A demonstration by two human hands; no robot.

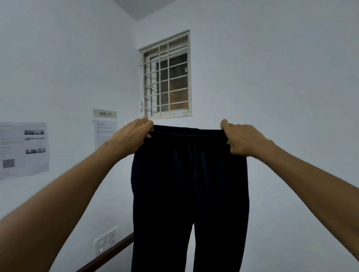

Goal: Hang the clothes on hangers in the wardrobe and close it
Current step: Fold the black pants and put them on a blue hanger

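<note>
A pair of dark navy trousers (189, 186) hangs full length in front of me, waistband up, both legs dropping past the bottom of the view. My left hand (133, 135) grips the left end of the waistband. My right hand (242, 139) grips the right end, fingers curled over the cloth. Both arms are stretched out and raised, holding the waistband taut just below the window. No hanger and no wardrobe are in view.
A barred window (166, 74) sits in the far white wall. On the left wall hang a "WS 17" sign (105, 113), printed sheets (21, 149) and a switch panel (106, 239). A dark wooden rail (101, 260) runs along the lower left.
</note>
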